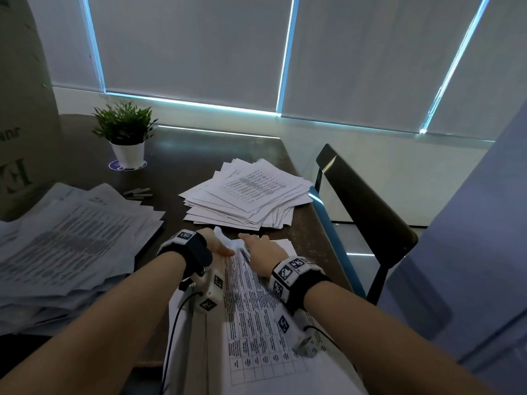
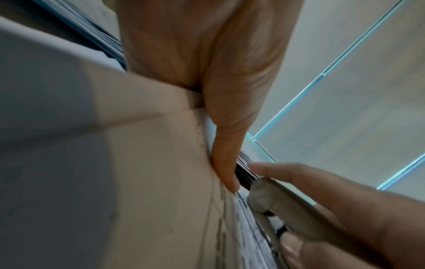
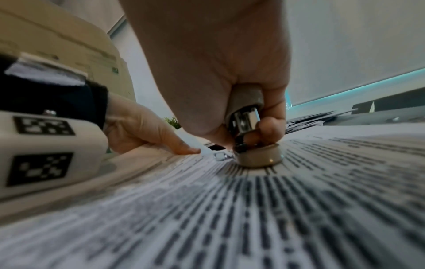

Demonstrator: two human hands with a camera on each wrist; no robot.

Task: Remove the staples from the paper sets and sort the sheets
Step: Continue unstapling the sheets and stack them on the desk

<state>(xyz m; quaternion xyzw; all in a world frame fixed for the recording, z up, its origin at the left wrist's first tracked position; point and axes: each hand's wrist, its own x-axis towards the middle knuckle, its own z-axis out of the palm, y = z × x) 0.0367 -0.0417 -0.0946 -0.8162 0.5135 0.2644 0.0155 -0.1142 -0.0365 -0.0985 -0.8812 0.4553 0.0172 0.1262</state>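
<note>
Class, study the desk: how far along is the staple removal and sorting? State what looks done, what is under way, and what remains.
Done, apparently: a fanned pile of loose sheets lies at the desk's far side. Under way: the left hand holds down the paper set near its top corner while the right hand keeps a grip on the metal staple remover there. Left: the thick stack on the left looks unprocessed, though staples cannot be made out.
</note>
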